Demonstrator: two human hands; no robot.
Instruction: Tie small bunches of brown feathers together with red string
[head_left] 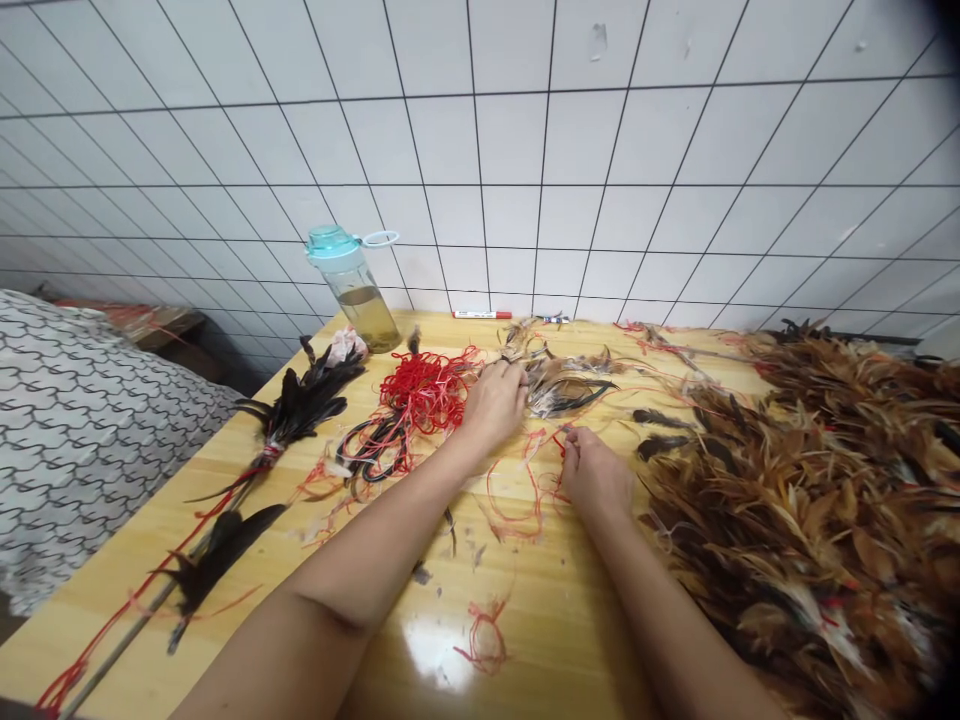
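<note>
On the wooden table (562,620), the left hand (496,400) reaches to a small heap of loose feathers (566,390), beside a tangle of red string (420,390) — its fingertips are obscured, so its grip cannot be told. The right hand (598,475) has thumb and forefinger pressed together at thin red thread (537,522) — whether a strand lies between is unclear. Rightward: a large brown feather pile (810,500).

Feather pile (810,490) on table's (555,625) right, string bundle (425,390) left, bottle (367,310) behind string bundle
</note>
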